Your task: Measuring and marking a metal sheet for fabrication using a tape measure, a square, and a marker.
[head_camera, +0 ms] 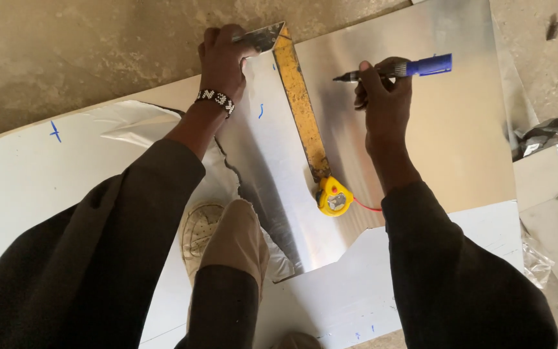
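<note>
Big metal sheet (421,129) lies flat on concrete floor (66,39), white film (27,174) peeled back on left w/ torn edge. Shoe (227,239) stands on sheet, near centre. Yellow tape (299,100) runs from case (334,196) near-centre to far edge. Left hand (224,61) is clamped on tape end + a metal square (265,35) at sheet's far edge. Right hand (385,97), well apart to the right, grips blue marker (398,70), tip pointing left, just right of tape. Small blue mark (261,110) left of tape.
</note>
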